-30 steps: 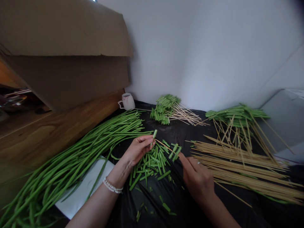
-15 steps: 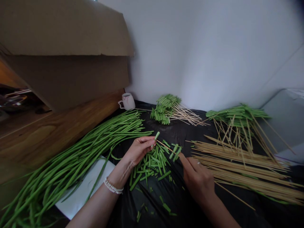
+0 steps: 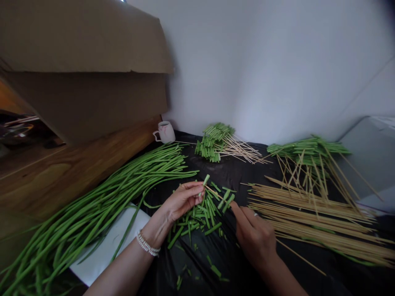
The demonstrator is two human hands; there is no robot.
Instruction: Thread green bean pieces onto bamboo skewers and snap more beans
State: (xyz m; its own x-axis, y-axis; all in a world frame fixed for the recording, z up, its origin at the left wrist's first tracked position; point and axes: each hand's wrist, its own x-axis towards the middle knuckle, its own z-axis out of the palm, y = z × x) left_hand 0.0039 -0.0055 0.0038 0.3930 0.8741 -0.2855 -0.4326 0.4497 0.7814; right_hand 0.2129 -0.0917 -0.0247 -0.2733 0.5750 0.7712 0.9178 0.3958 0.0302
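My left hand (image 3: 184, 200) pinches a short cut piece of green bean (image 3: 205, 180) at the tip of a thin wooden skewer (image 3: 213, 191). Closed round that same skewer is my right hand (image 3: 255, 232); the skewer's rear end sticks out behind it, down to the right. A few bean pieces (image 3: 227, 200) sit crosswise on the skewer just ahead of my right fingers. Under both hands lies a loose heap of cut bean pieces (image 3: 202, 218) on black plastic sheeting (image 3: 197, 283).
Long whole green beans (image 3: 101, 205) spread along the left, partly over a white sheet (image 3: 101, 250). Bare skewers (image 3: 308, 218) lie at right. Filled skewers form one pile (image 3: 216, 139) at the back and another (image 3: 308, 150) at back right. A mug (image 3: 166, 132) stands near a cardboard box (image 3: 92, 98).
Both hands have dropped slightly, the skewer with them. The bean piece in my left hand is now at the skewer's tip, tilted a little more to the right.
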